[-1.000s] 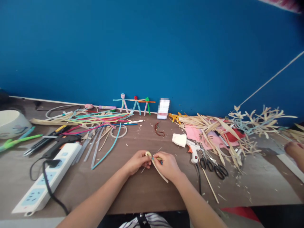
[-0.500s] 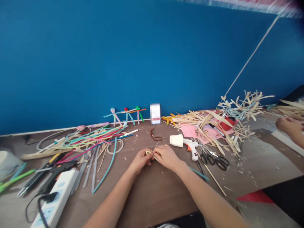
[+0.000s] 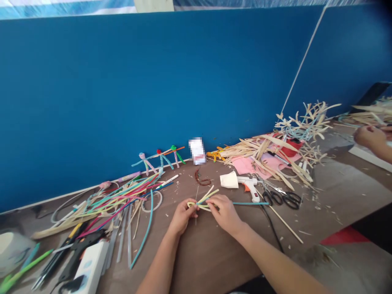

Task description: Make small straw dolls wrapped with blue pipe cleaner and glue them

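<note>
My left hand [image 3: 183, 216] pinches a pale yellow pipe cleaner [image 3: 211, 191], bent into a loop with its two ends fanned out to the right. A thin wire or thread sticks out above and below the loop. Beside it, my right hand [image 3: 225, 212] has its fingers closed on a blue pipe cleaner [image 3: 245, 203], which crosses the yellow one and runs out to the right under the hand. A curved brown beaded piece [image 3: 200, 179] lies just beyond both hands.
To the right lie a white glue gun [image 3: 251, 185], black-handled scissors [image 3: 290, 200] and a heap of pale strips [image 3: 260, 151]. Pipe cleaners [image 3: 122, 194] and a power strip [image 3: 90, 265] are at left. Small figures [image 3: 159, 157] lean on the blue wall. Another person's hand [image 3: 369, 136] is far right.
The blue pipe cleaner is now in my right hand, laid across the yellow one. The yellow loop shows more fully, its ends spread. The camera view has tilted.
</note>
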The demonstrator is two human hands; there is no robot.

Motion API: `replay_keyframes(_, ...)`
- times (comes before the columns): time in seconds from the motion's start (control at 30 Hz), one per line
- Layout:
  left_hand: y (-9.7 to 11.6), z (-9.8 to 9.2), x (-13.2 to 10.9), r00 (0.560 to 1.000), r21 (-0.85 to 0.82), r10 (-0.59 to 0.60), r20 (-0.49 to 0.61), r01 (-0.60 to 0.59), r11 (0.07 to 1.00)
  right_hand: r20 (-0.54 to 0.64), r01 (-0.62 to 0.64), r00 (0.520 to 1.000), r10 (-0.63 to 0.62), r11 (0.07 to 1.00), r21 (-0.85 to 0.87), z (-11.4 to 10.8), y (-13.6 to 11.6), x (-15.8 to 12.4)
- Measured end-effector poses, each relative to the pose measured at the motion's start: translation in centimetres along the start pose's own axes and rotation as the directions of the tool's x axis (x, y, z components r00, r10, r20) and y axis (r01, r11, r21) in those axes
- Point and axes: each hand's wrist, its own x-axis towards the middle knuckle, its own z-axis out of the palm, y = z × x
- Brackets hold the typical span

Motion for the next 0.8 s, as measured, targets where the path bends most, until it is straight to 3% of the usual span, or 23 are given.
replay_keyframes(0.23,0.5,-0.2,-0.4,0.999,-0.018,-0.023,0.047,0.024,1.000,0.179,-0.098,0.979,0.097,0.995,-0.006,0.9,0.1,-0.3)
replay_keyframes(0.4,0.4,-0.5,-0.4,0.991,-0.023,-0.044,0.128,0.047,0.999,0.340,-0.069,0.935,0.100,0.992,-0.102,0.8,-0.3,0.0)
replay_keyframes(0.5,0.2,-0.7,-0.5,0.985,-0.016,-0.061,0.161,0.065,0.998,0.353,-0.078,0.927,0.129,0.985,-0.156,0.8,0.0,0.4)
replay_keyframes(0.8,0.9,-0.9,-0.6,0.961,0.084,-0.130,0.244,0.113,0.990,0.407,0.015,0.913,-0.035,0.998,0.053,-1.2,1.7,2.6)
